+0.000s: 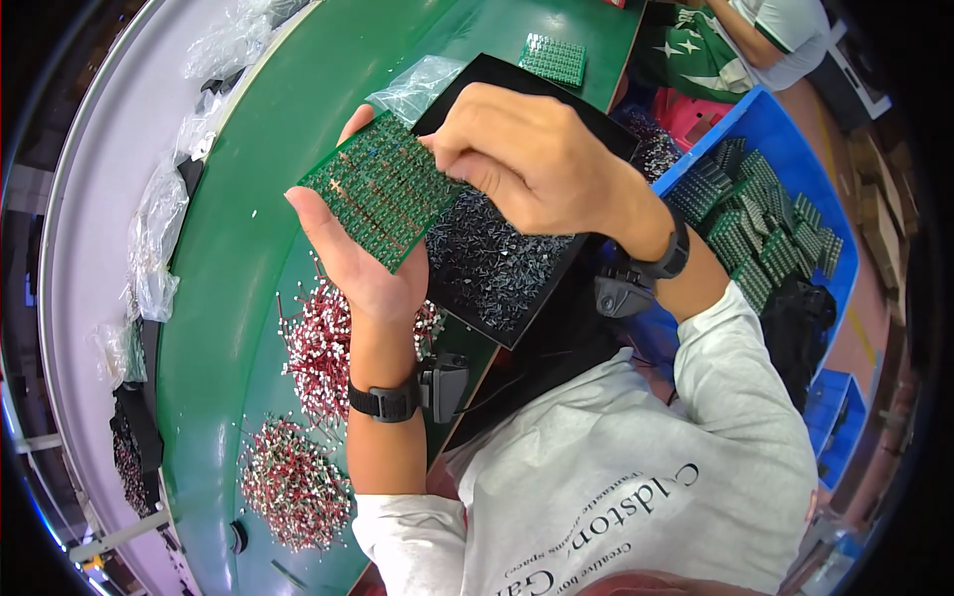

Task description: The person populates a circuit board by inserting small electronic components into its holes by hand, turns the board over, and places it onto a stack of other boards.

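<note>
My left hand point(353, 253) holds a green circuit board point(383, 189) flat on its palm, above the green belt. My right hand point(527, 154) is closed over the board's right edge, fingertips pinched on it; whether a small part sits between them is hidden. Under the hands lies a black tray point(596, 124) filled with small dark components point(492, 263). Both wrists wear black bands with small devices.
Two heaps of red-and-white wired parts point(318, 348) point(293, 482) lie on the green belt point(229, 298). Another green board point(554, 60) rests farther up. A blue bin point(755, 109) of populated boards stands at right. Clear plastic bags point(154, 238) line the left rim. Another person point(775, 35) sits at the top right.
</note>
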{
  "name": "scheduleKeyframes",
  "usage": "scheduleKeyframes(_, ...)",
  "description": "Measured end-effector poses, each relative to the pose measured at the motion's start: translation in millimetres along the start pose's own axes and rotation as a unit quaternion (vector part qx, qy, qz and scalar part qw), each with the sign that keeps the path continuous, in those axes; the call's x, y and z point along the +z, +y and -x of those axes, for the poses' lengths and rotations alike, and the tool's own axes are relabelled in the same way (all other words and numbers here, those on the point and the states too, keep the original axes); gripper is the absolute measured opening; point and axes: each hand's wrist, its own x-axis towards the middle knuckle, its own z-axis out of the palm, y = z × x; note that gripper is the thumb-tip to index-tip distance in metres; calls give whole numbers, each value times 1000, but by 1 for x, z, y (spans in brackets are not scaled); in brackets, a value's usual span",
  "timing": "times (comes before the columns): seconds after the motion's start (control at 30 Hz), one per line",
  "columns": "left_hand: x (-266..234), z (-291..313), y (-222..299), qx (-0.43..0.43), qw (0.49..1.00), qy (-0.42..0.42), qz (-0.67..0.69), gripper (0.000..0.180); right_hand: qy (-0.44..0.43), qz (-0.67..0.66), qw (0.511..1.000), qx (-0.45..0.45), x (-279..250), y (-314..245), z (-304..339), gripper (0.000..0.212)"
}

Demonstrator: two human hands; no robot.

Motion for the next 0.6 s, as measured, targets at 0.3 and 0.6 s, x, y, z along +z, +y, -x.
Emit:
scheduleKeyframes(0.3,7,-1,-2,6,1000,7,28,83,-38,54,998,-14,5,11,7,19)
scheduleKeyframes(0.6,6,-1,-4,14,1000,10,-1,82,-42,66,996,-46,10,13,8,25)
